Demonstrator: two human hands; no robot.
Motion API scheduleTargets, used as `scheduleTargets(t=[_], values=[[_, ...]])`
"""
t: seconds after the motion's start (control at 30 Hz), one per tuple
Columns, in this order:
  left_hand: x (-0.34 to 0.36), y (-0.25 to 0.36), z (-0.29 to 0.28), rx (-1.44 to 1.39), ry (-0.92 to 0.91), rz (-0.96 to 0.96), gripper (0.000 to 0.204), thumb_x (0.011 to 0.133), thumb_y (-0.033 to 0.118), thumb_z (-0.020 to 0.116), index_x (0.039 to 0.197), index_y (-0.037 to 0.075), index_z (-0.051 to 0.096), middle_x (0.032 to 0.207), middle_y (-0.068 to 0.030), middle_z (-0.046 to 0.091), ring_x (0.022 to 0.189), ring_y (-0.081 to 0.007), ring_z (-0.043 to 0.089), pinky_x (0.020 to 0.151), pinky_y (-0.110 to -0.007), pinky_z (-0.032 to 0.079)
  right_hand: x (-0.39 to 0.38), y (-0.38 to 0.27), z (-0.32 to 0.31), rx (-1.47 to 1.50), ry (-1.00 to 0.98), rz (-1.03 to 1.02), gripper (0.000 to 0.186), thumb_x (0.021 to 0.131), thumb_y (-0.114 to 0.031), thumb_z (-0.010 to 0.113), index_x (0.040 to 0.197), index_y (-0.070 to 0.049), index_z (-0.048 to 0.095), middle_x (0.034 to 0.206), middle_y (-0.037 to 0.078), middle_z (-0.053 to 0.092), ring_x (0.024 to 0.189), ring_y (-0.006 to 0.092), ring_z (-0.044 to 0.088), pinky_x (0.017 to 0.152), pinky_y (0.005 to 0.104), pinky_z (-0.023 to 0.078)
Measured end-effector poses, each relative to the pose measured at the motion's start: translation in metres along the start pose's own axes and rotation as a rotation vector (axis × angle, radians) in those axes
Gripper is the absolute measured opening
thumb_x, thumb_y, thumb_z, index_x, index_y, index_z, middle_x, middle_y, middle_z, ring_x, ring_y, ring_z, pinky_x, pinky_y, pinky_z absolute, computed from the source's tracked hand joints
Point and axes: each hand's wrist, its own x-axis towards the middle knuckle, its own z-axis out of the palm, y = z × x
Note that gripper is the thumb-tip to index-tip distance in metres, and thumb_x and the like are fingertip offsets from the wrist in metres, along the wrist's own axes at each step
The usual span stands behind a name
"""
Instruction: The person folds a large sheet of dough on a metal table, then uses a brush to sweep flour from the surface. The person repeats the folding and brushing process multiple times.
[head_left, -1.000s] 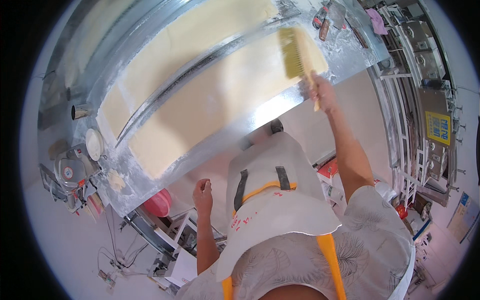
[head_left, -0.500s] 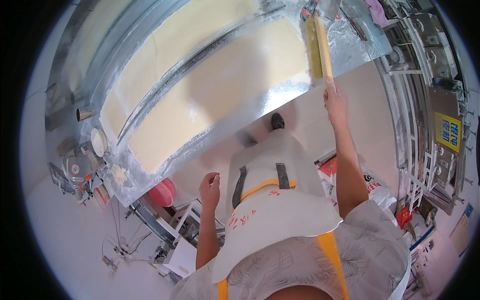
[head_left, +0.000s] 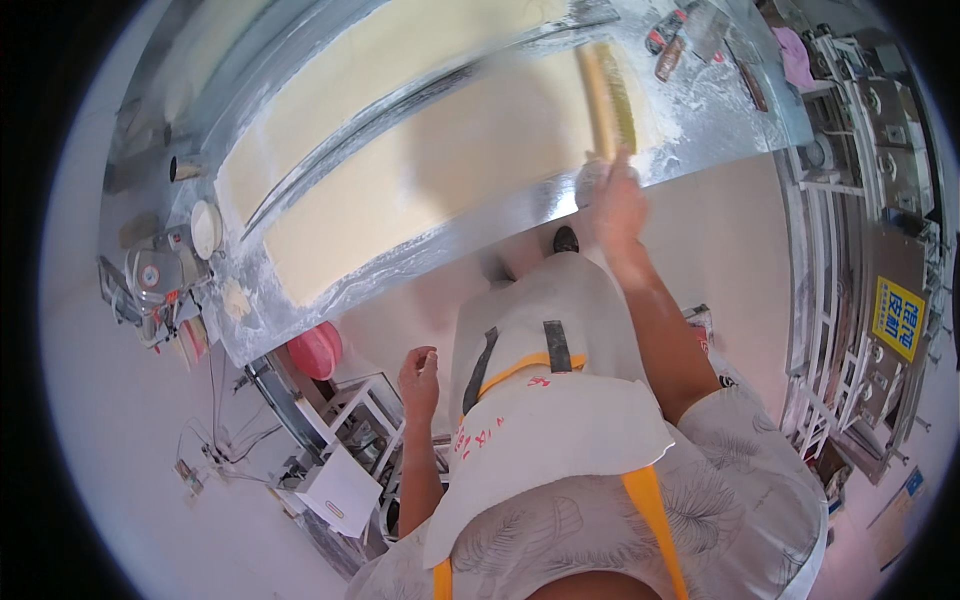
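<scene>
My right hand (head_left: 618, 205) is closed around the handle of a wooden bench brush (head_left: 598, 95) with yellowish bristles. The brush lies over the right end of a long pale dough sheet (head_left: 380, 180), its bristles facing right; motion smears it a little. Flour dusts the metal worktable (head_left: 690, 125) beside the sheet. A second dough sheet (head_left: 330, 110) stretches behind the first, with a long dark rod-like strip (head_left: 390, 105) between the two. Beside my apron, away from the table, my left hand (head_left: 418, 380) hangs with its fingers curled in and nothing visible in them.
Hand tools with dark handles (head_left: 668, 60) lie at the table's far right. A white round dish (head_left: 206, 228) and a scale-like device (head_left: 155, 275) are at the left end. Below the table sits a pink-red rounded container (head_left: 315, 350). Metal racks (head_left: 825, 190) stand to the right.
The brush and my right hand have moved left, from the sheet's right edge onto its end. The brush has tilted the other way. My left hand stays nearly still.
</scene>
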Motion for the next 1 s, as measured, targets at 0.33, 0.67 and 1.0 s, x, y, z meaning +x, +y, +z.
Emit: scheduleTargets(t=[0.33, 0.67, 1.0], values=[[0.016, -0.053, -0.048, -0.042, 0.024, 0.062, 0.022, 0.104, 0.018, 0.068, 0.117, 0.001, 0.075, 0.098, -0.0076, 0.075, 0.088, -0.0148, 0.069, 0.082, -0.032, 0.056, -0.079, -0.084, 0.08, 0.017, -0.012, -0.334, 0.058, 0.113, -0.038, 0.047, 0.162, -0.006, 0.043, 0.107, 0.027, 0.071, 0.085, 0.0437, 0.074, 0.072, 0.0555, 0.061], [0.069, -0.135, -0.138, -0.044, -0.042, 0.125, 0.019, 0.103, 0.018, 0.069, 0.113, 0.003, 0.076, 0.097, -0.0107, 0.077, 0.091, -0.0205, 0.072, 0.086, -0.036, 0.056, -0.237, -0.183, 0.182, 0.063, -0.231, -0.583, 0.057, 0.11, -0.034, 0.056, 0.162, -0.012, 0.048, 0.113, 0.023, 0.073, 0.091, 0.0405, 0.074, 0.081, 0.0518, 0.061], [0.07, -0.182, -0.182, -0.036, -0.066, 0.026, 0.019, 0.103, 0.017, 0.067, 0.113, 0.003, 0.075, 0.104, -0.014, 0.078, 0.098, -0.0276, 0.075, 0.089, -0.04, 0.058, -0.147, -0.06, 0.087, 0.898, -0.415, 0.064, 0.05, 0.11, -0.045, 0.06, 0.144, -0.008, 0.063, 0.076, -0.005, 0.053, 0.059, 0.0001, 0.044, 0.048, 0.0183, 0.035]])
